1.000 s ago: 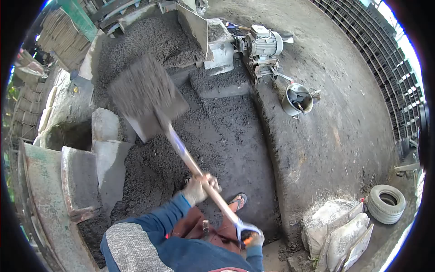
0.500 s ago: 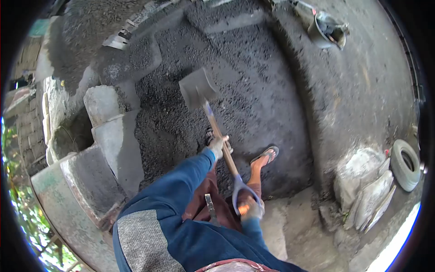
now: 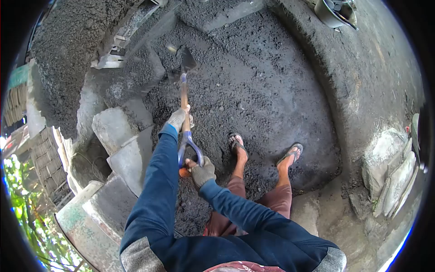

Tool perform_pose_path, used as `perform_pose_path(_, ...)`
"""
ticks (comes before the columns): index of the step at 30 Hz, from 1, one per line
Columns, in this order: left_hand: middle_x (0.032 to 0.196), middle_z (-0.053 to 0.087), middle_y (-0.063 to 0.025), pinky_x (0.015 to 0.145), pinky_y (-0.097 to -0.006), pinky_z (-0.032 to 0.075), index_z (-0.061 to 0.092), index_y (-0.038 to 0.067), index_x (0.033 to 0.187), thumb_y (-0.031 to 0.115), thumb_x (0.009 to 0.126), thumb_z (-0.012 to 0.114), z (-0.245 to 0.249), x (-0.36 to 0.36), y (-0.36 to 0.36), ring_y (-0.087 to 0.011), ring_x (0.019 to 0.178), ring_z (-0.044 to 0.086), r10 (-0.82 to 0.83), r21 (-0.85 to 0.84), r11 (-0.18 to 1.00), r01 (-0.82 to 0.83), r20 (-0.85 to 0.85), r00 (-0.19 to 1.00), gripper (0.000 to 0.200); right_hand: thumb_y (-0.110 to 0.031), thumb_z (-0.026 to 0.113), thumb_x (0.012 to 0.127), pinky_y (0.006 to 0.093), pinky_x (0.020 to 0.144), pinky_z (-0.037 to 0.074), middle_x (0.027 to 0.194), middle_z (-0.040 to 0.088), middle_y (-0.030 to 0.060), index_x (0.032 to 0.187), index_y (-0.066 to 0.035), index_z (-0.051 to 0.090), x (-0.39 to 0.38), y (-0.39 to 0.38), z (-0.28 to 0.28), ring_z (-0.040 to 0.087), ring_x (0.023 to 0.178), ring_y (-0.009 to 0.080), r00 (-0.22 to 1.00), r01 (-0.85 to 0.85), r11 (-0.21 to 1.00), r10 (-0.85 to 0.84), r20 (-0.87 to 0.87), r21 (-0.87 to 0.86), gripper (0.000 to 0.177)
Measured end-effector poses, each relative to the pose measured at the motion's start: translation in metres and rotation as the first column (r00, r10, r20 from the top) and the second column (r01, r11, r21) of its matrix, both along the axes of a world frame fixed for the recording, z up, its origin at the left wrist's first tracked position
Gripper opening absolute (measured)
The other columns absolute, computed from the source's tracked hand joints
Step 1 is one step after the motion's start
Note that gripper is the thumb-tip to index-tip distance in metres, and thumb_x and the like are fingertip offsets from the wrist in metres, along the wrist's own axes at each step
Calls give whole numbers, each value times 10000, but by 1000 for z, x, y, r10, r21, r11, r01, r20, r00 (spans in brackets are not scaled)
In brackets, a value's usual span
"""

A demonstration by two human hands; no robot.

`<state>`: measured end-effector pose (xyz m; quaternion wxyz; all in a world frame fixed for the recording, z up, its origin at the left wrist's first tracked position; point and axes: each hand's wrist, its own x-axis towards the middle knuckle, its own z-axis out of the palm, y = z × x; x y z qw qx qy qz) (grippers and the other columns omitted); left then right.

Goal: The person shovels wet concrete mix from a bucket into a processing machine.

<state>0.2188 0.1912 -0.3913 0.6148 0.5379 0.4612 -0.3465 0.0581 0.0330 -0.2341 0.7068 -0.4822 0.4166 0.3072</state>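
Observation:
A shovel (image 3: 184, 96) with a wooden shaft and a purple D-shaped handle stretches away from my body. Around the lower shaft, my gloved left hand (image 3: 179, 119) is closed. My gloved right hand (image 3: 202, 172) grips the D-handle, its orange grip (image 3: 184, 172) showing beside the fingers. The dark blade (image 3: 187, 60) is turned nearly edge-on, over the dark gravelly mix (image 3: 204, 90) at the far left of the floor. A small pale blur (image 3: 171, 48) shows beside the blade tip.
Concrete blocks (image 3: 111, 129) line the left side, beside a rusty drum (image 3: 79, 208). A large heap of wet mix (image 3: 72, 59) lies at upper left. A metal bucket (image 3: 333, 14) stands on the right-hand ledge; flat slabs (image 3: 398, 188) lean at lower right. My sandalled feet (image 3: 292, 154) stand on the floor.
The shovel has moved forward and left, its blade turning from face-up to nearly edge-on. Both arms are stretched further out, and both feet now show. The view has shifted.

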Motion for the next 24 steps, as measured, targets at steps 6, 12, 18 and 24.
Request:
perform_pose_path(6, 758, 596, -27, 519, -376, 552, 549, 129, 1007, 511, 987, 503, 24, -40, 24, -166, 610, 594, 237, -172, 962, -212, 140, 961, 386, -132, 719, 864, 327, 627, 549, 845, 649, 84, 1024, 16, 617, 140, 21, -54, 647, 727, 166, 997, 83, 997, -83, -4, -9, 240)
perform_pose_path(12, 784, 551, -32, 576, -401, 516, 566, 86, 1024, 367, 961, 617, -13, -203, -2, -193, 649, 567, 325, -30, 943, -331, -130, 937, 293, -142, 662, 908, 400, 699, 566, 887, 650, 110, 1024, -31, 608, 78, -116, -280, 665, 800, 240, 981, 100, 991, -114, 159, 94, 170)
perform_pose_path(18, 785, 624, -77, 597, -438, 555, 586, 100, 1072, 463, 931, 628, -56, -208, -106, -231, 608, 621, 298, -134, 937, -323, -182, 937, 392, -174, 635, 909, 440, 703, 556, 842, 604, 97, 935, -46, 550, -20, -231, -248, 628, 779, 282, 939, 284, 891, -334, 86, 355, 156)
perform_pose_path(24, 900, 645, -149, 708, -539, 562, 514, 111, 1113, 597, 865, 652, -114, -142, -258, -339, 732, 651, 476, -465, 731, -500, -177, 861, 563, -153, 703, 870, 343, 750, 565, 900, 633, 68, 1058, -39, 598, -155, -337, -40, 651, 814, 207, 932, 359, 926, -362, 2, 119, 244)
